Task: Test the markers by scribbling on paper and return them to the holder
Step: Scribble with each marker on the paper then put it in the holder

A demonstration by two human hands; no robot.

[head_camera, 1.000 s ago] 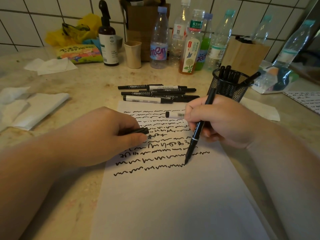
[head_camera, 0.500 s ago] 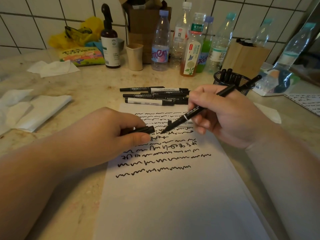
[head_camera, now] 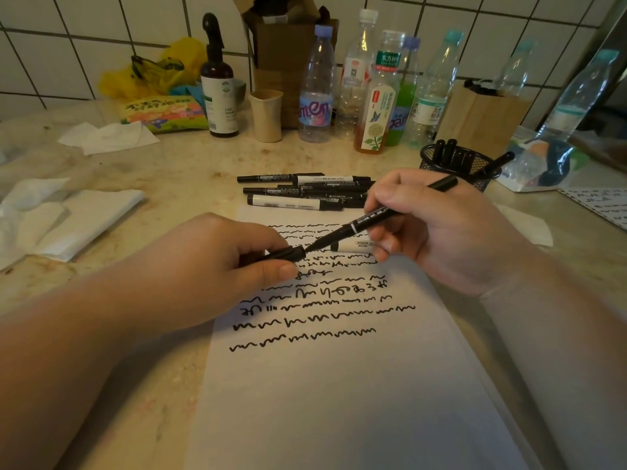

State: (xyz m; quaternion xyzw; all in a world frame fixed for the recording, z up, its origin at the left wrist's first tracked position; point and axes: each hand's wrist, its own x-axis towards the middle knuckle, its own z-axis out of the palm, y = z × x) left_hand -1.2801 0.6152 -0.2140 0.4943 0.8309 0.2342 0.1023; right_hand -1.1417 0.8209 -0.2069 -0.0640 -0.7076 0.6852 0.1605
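1. Over the middle of the paper (head_camera: 339, 385), my two hands face each other, with the sheet lying flat on the worktop (head_camera: 176, 171).

2. My left hand (head_camera: 217, 269) is curled round a black marker cap (head_camera: 288, 254), pinched between thumb and fingers. The cap's open mouth points right, toward the other hand.

3. My right hand (head_camera: 437, 228) grips the uncapped marker (head_camera: 380, 217) partway along its barrel. The marker's long axis slants from upper right down to lower left, tip leading.

4. The tip sits right at the cap's mouth, touching or just short of it; I cannot tell which. The marker's axis is tilted a little steeper than the cap's, so I judge the next move is a short push leftward with the two lined up.

5. Scribbled wavy lines (head_camera: 305, 337) fill the upper half of the sheet, so I judge this marker's test done and capping in hand.

6. Beyond my right hand, up and to the right, stands the black mesh holder (head_camera: 454, 164) with several markers upright in it. The right hand is the nearer one to it.

7. A row of loose markers (head_camera: 298, 195) lies sideways just past the paper's top edge, and one more white marker (head_camera: 353, 246) lies on the sheet under my right hand.
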